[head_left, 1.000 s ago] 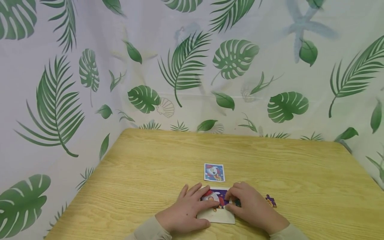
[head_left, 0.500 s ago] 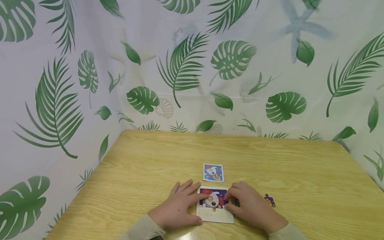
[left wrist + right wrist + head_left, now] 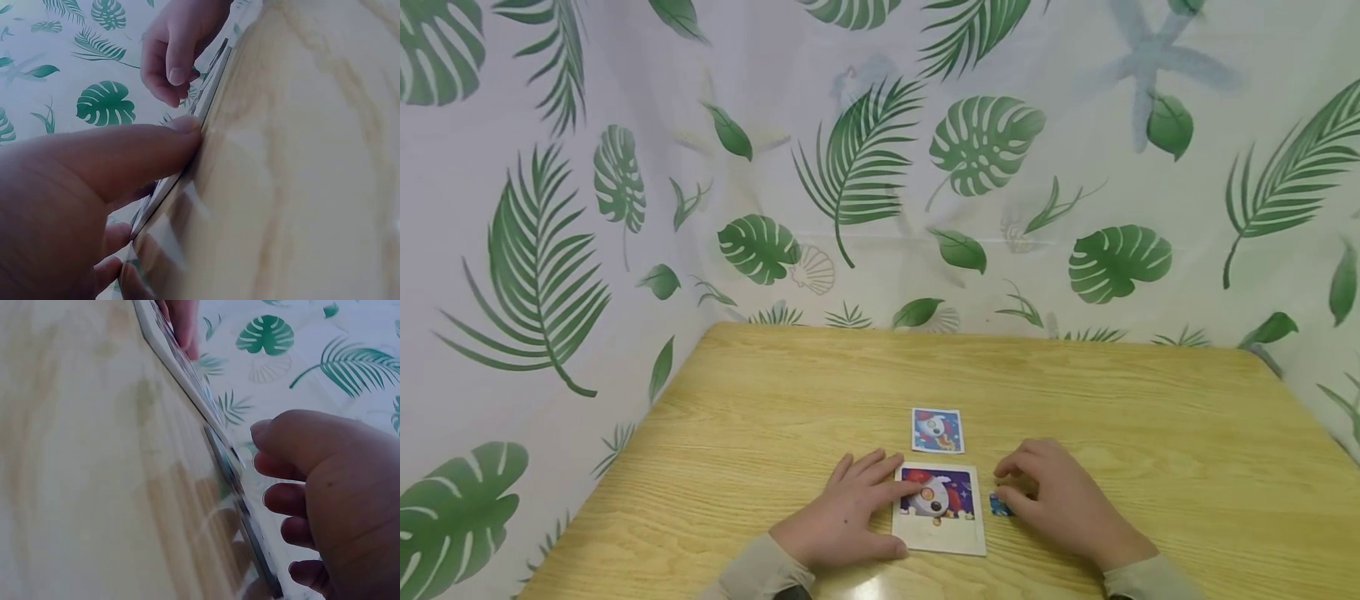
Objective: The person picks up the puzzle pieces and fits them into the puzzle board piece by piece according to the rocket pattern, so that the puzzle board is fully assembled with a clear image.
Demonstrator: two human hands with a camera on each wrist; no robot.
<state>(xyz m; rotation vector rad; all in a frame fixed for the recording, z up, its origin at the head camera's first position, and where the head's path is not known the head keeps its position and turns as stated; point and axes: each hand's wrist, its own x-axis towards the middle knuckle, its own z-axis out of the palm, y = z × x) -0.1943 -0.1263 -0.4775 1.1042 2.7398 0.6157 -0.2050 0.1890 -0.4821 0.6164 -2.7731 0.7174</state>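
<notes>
Your left hand (image 3: 850, 521) lies on the wooden table (image 3: 737, 417), fingers straight and relaxed. Its fingertips press on the left edge of a small puzzle board (image 3: 938, 521), and the left wrist view shows the thumb (image 3: 131, 156) against the rim of that board (image 3: 181, 175).

The board sits flat near the table's front edge, in the middle between your hands. Its upper part is filled with a picture of a rocket on purple; its lower strip is bare and pale. Just behind it, apart from it, lies a small picture card (image 3: 937, 430) with the same rocket.

To the right, your right hand (image 3: 1063, 504) rests beside the board without touching it, fingers curled down over a small blue puzzle piece (image 3: 1000, 504) — only the piece's edge shows. Whether the fingers grip it or merely cover it cannot be told.

The piece looks like thin card: light, stiff and flat against the table, so likely awkward to lift. It is probably best pinched by its edges with fingertip and thumb — or slid first.
</notes>
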